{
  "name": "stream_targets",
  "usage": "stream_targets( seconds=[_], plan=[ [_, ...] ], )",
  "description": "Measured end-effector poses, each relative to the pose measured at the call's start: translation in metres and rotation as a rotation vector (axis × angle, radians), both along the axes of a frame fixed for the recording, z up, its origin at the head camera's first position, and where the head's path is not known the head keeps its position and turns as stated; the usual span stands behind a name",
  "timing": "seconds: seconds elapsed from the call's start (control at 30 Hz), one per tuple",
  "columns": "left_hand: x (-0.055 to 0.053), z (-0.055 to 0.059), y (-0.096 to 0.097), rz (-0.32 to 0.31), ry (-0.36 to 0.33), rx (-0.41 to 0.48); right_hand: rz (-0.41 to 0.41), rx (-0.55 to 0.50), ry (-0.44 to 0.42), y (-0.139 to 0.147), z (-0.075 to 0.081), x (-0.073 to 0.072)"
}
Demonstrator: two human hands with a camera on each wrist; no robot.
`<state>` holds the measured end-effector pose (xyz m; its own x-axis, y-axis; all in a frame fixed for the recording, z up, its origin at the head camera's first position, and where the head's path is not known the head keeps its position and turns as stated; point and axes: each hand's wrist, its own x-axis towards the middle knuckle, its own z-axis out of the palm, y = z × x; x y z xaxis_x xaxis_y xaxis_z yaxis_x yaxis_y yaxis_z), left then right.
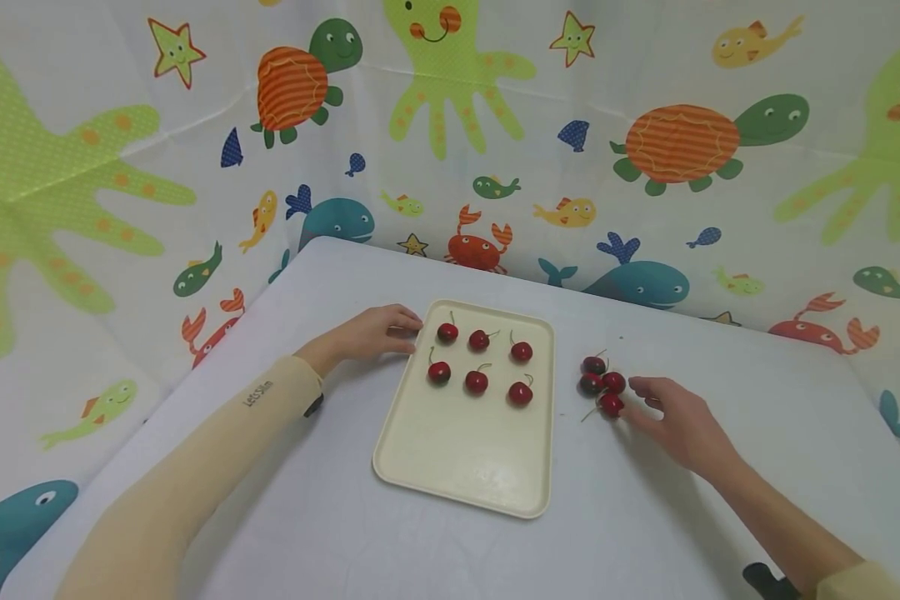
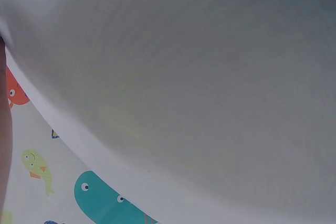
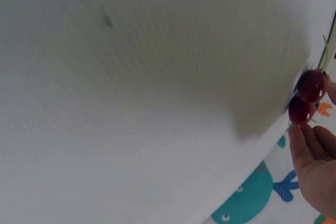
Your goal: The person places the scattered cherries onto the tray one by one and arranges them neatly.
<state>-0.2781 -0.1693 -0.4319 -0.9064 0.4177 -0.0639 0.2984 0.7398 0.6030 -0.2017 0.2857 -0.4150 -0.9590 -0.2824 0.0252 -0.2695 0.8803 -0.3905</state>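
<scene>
Two rows of three dark red cherries (image 1: 477, 382) with thin green stems lie in the upper half of a cream rectangular tray (image 1: 461, 467). My left hand (image 1: 375, 332) is at the tray's upper left edge, fingertips right at the rim. Right of the tray, several loose cherries (image 1: 592, 383) sit in a tight cluster on the white cloth. My right hand (image 1: 678, 421) reaches in from the right, thumb and fingers apart. Its thumb tip is right at the nearest cherry (image 1: 611, 406). In the right wrist view, fingertips come up against a lower cherry (image 3: 301, 110).
A white cloth covers the table (image 1: 307, 500). Behind and to the left hangs a curtain (image 1: 450, 179) printed with sea animals. Dark wrist straps show at both sleeves. The left wrist view shows mostly white cloth.
</scene>
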Motion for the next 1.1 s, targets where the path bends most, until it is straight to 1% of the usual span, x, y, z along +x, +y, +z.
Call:
stream_targets(
  seconds=[0.13,0.27,0.43,0.67,1.0,1.1],
  plan=[
    [0.0,-0.001,0.0,-0.005,0.006,0.006,-0.022,-0.005,-0.031,-0.005,-0.005,0.001],
    [0.001,0.001,0.001,-0.002,0.006,0.008,-0.038,-0.003,-0.033,-0.01,-0.008,0.002],
    [0.004,0.003,0.002,0.01,-0.003,0.017,-0.034,-0.008,-0.009,-0.013,-0.012,0.003],
    [0.003,0.001,0.001,0.009,-0.005,0.016,-0.039,-0.014,0.02,-0.016,-0.018,0.002],
    [0.003,0.002,0.001,0.011,-0.005,0.02,-0.031,-0.038,0.078,-0.019,-0.02,0.004],
    [0.003,0.002,0.001,0.01,0.001,0.016,-0.038,-0.05,0.079,-0.019,-0.02,0.005]
  ],
)
